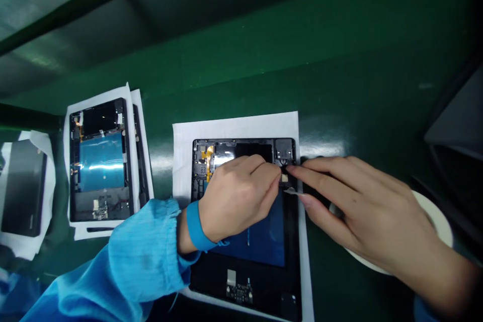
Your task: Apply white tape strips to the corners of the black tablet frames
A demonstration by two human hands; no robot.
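Note:
An opened tablet (pixel 264 239) lies on a white sheet in front of me, its battery and circuit parts showing. My left hand (pixel 241 193), with a blue wrist strap (pixel 196 226), is closed over the tablet's upper part. Its fingertips are pinched together near the upper right corner; whatever they hold is hidden. From the right, my right hand (pixel 362 206) reaches in with its fingers stretched out. The index fingertip rests on the tablet's right edge by a small black module (pixel 284 150). At the thumb tip is a pale, shiny sliver (pixel 292 191), too small to name.
To the left, another opened tablet (pixel 101 161) lies on white sheets, atop a further unit. A dark closed device (pixel 23 188) sits on white wrapping at the far left. A cream-coloured roll (pixel 439 216) is partly under my right hand. The bench (pixel 234 90) is green.

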